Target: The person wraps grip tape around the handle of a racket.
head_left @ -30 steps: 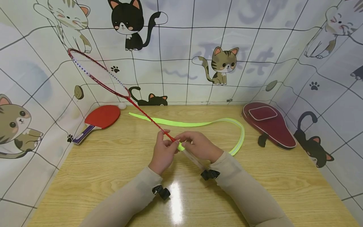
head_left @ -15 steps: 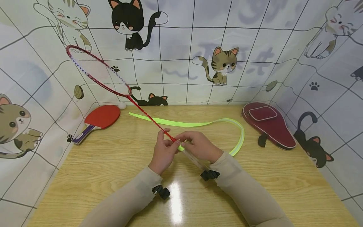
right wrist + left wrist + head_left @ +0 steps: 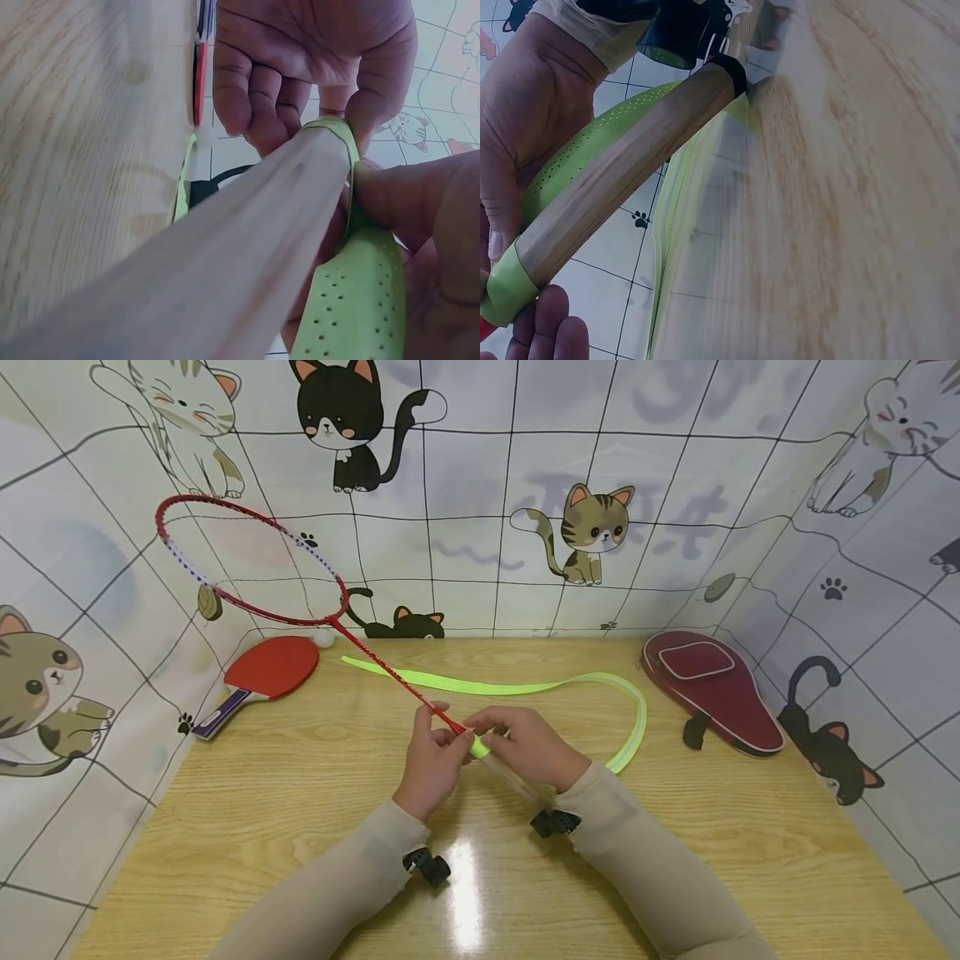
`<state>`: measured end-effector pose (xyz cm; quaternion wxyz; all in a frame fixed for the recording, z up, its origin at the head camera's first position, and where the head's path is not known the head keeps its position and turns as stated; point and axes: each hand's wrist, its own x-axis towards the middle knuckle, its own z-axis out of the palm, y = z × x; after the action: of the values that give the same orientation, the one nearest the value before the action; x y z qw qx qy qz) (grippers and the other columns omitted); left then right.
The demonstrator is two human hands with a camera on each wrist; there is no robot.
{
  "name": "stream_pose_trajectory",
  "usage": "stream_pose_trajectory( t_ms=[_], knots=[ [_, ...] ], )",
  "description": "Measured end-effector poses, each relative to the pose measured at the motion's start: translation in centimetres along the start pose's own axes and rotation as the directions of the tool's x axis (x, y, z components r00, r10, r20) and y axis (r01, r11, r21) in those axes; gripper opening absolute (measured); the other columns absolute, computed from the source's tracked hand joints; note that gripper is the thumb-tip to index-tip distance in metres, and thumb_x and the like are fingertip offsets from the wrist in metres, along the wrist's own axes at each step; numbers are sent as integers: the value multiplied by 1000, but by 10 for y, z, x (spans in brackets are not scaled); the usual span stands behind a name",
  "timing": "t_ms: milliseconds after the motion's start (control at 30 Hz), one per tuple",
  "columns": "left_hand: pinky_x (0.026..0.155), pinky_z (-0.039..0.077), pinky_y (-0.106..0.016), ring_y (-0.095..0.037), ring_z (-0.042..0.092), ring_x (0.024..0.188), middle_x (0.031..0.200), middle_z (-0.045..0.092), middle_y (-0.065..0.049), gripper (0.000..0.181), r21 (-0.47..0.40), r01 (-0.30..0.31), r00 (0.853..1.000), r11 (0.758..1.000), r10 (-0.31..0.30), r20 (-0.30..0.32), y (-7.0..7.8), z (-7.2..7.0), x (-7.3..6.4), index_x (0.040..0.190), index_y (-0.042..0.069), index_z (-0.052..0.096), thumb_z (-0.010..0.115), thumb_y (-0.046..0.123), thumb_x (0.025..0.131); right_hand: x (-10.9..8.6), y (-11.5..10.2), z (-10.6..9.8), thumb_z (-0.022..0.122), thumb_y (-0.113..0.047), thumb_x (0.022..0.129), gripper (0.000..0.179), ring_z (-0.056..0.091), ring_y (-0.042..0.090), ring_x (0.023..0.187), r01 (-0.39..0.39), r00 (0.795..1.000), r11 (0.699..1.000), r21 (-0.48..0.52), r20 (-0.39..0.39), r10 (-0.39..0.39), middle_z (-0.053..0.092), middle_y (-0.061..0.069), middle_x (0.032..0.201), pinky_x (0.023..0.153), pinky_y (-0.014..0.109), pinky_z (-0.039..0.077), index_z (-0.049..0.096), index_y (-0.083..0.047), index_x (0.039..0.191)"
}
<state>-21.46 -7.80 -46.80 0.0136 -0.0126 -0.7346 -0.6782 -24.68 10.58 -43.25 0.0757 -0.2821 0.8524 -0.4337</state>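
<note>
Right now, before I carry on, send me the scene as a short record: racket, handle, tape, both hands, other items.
Racket: red, hoop raised toward the left
Wooden handle: mostly bare
Lime tape: perforated, wrapped round the handle's shaft end; a long stretch curves across the table
Left hand: holds the racket at the wrapped end
Right hand: pinches the tape beside the handle
Back left: red bat, white ball
Back right: burgundy case
</note>
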Motion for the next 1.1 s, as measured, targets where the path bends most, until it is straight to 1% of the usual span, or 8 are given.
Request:
stream_pose_trajectory(
  t_ms=[200,267,367,500,633,733,867,1100],
  knots=[
    [77,61,-35,-26,71,76,84,71,-12,49,-1,10,1000,1000,-10,-4,1,1,0,142,14,40,65,8,100,0,0,1,62,-3,103,34,69,23,112,-36,999,999,-34,19,37,73,6,129,94,45,58,71,-12,134],
    [77,61,-35,-26,71,76,85,71,-12,49,-2,11,1000,1000,-11,-5,2,2,-1,141,14,40,65,7,100,0,0,1,62,-3,103,33,69,23,113,-35,999,999,-39,23,36,73,6,130,96,45,57,71,-12,134],
    [78,61,-35,-28,72,78,86,72,-13,48,4,12,1000,1000,-12,-5,2,2,-1,141,15,39,64,8,100,-1,-1,1,63,-3,102,33,68,21,109,-37,999,998,-47,17,37,74,5,129,93,42,57,72,-13,132],
    [79,61,-36,-30,72,81,88,71,-13,50,15,15,1000,1000,-15,6,1,1,-1,144,17,38,63,9,101,-1,-2,2,66,-4,101,32,67,17,99,-32,999,998,-53,2,32,75,3,124,86,38,57,74,-14,130],
    [79,62,-37,-39,74,84,89,70,-13,54,23,23,999,999,-24,25,1,0,-1,147,19,35,66,16,102,-1,-1,2,69,-7,100,28,65,14,88,-14,1000,998,-57,-11,13,76,-1,116,78,34,55,76,-16,126],
    [79,63,-38,-42,74,86,88,69,-13,59,17,26,999,999,-27,36,1,-1,-1,149,20,34,70,21,102,0,-1,2,72,-10,100,25,64,13,83,-4,1000,998,-70,-11,3,76,-4,111,74,32,54,77,-19,123],
    [79,64,-39,-37,74,82,87,69,-14,60,6,19,999,1000,-19,39,1,-1,-1,149,18,34,70,18,102,-1,-3,-1,71,-9,100,27,64,14,84,-6,1000,997,-76,7,7,76,-5,112,74,32,55,77,-20,124],
    [80,64,-42,-28,73,79,87,70,-16,57,3,10,999,1000,-10,36,2,0,-1,148,16,35,69,13,102,-2,-3,-6,65,0,100,37,65,16,92,14,999,996,-93,45,-10,75,-4,125,81,35,56,75,-19,130]
  ],
)
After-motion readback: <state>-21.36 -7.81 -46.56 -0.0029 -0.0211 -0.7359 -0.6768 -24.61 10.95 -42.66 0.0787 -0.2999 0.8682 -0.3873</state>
